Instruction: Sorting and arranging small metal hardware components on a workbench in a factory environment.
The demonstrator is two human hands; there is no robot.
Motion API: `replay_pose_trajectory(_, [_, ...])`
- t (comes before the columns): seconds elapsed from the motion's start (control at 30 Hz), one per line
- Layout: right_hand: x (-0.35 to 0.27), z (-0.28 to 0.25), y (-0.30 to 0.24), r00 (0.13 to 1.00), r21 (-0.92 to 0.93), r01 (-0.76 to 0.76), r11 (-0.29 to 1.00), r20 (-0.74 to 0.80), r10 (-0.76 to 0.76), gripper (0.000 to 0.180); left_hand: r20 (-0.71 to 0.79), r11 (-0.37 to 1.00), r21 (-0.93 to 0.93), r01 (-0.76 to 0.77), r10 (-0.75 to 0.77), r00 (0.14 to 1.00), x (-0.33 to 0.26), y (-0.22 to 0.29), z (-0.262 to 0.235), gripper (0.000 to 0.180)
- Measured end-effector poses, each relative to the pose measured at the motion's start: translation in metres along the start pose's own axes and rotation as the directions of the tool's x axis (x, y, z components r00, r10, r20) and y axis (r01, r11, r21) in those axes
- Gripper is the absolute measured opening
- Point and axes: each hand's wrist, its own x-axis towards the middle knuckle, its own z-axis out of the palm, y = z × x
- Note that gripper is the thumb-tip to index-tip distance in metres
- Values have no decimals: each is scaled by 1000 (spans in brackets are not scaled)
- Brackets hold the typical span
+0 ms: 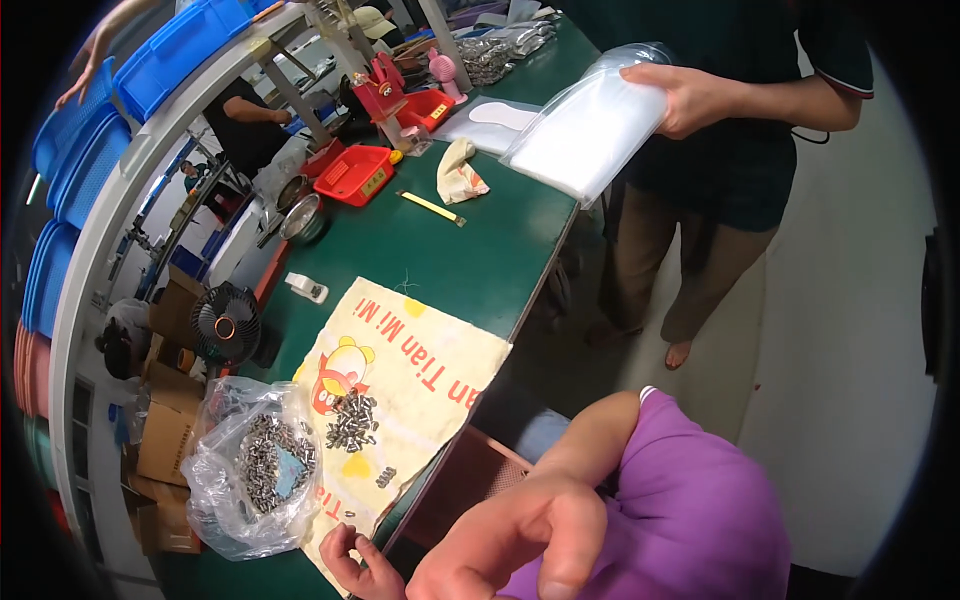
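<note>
Bare green table (470, 255) lies open between the screw pile (352, 420) and red tray (352, 174).

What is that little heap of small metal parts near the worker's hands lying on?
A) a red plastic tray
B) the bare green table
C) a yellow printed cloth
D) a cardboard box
C: the heap of small metal parts sits on the yellow printed cloth spread over the green table; more of them fill the clear plastic bag beside it.

You've got a green workbench (470, 260) carrying a yellow printed cloth (420, 370), a clear bag of screws (255, 470), a small black fan (225, 325) and red trays (352, 174).
</note>
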Motion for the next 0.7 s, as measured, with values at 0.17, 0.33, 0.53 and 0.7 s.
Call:
replay_pose_trajectory(0.17, [-2, -3, -3, 998, -77, 67, 995, -5, -68, 21, -30, 990, 140, 12, -8, 1000, -8, -9, -13, 27])
replay_pose_trajectory(0.33, [-9, -1, -5, 1000, 4, 19, 1000, 14, -19, 22, -61, 980, 159, 124, -115, 991, 5, 26, 2, 33])
replay_pose_trajectory(0.53, [-26, -5, -15, 997, -228, 74, 971, 11, -73, 22, -21, 994, 94, 54, -52, 998, 12, 13, 6, 29])
replay_pose_trajectory(0.7, [-65, -25, -54, 993, -410, 109, 905, 5, -117, 18, -24, 985, 171, -14, 18, 1000, 17, -4, -7, 28])
